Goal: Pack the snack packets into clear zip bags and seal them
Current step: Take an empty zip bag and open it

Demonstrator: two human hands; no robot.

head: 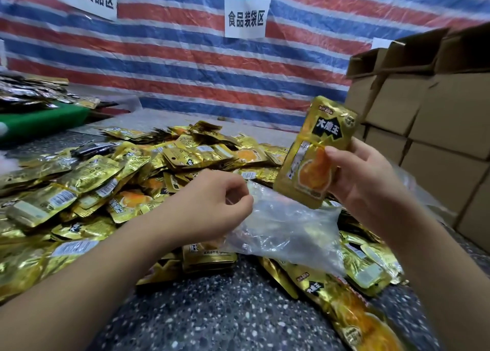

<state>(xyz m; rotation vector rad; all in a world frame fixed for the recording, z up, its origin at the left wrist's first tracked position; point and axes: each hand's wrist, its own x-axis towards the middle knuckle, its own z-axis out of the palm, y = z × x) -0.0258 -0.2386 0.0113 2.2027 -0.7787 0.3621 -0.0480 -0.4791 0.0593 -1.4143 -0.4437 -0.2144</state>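
- Clear zip bag: lies crumpled on top of the pile of gold packets, just in front of the person, mouth turned toward the left hand; it appears to hold nothing yet, though the film is too wrinkled to be sure
- Snack packet bundle: gold packets tied with a thin band, held upright above the bag's right part, lower corner just over the film
- Step in hand, by judgement: loading; the bag is being opened and the bundle is poised to go in; sealing not yet begun
- Next move calls for the mouth to be spread wide enough, then the bundle tipped narrow end first into it
- Left hand: fingers curled close, thumb and forefinger pinching the bag's edge
- Right hand: fingers wrapped behind the bundle, thumb pressed across its front
- Surroundings: speckled worktop, stacked cardboard boxes to the right, striped tarpaulin with paper signs behind
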